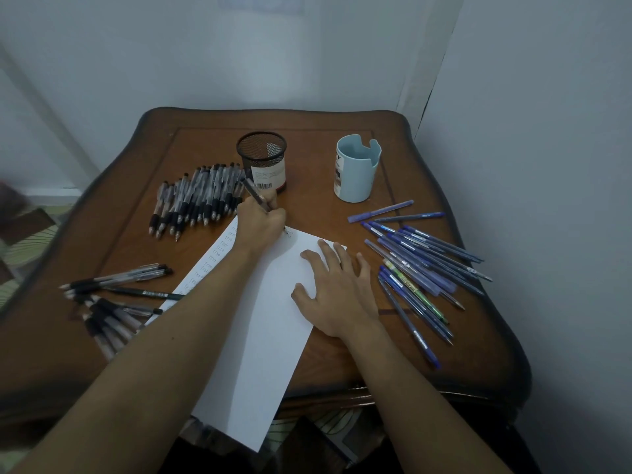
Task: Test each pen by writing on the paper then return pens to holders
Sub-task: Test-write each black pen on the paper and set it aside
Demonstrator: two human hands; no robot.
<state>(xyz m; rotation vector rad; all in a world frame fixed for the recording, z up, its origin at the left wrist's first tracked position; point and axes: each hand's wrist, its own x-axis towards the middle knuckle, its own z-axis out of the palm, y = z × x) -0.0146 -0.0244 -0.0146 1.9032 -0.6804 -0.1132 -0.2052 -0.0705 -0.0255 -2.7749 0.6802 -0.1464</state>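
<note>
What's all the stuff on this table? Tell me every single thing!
table: one, brown wood, under everything
mesh holder: one, black, far middle
cup holder: one, light blue, far right
paper: one sheet, white, middle, writing down its left edge
black pens: many, black and clear, two heaps on the left
blue pens: many, blue, one green among them, right of the paper
held pen: one, dark, tip on the paper
left grip: one hand, holds the held pen
right grip: one hand, flat on the paper

home room | carved wooden table (212, 131) (corner) | plain walls (530, 131)
</note>
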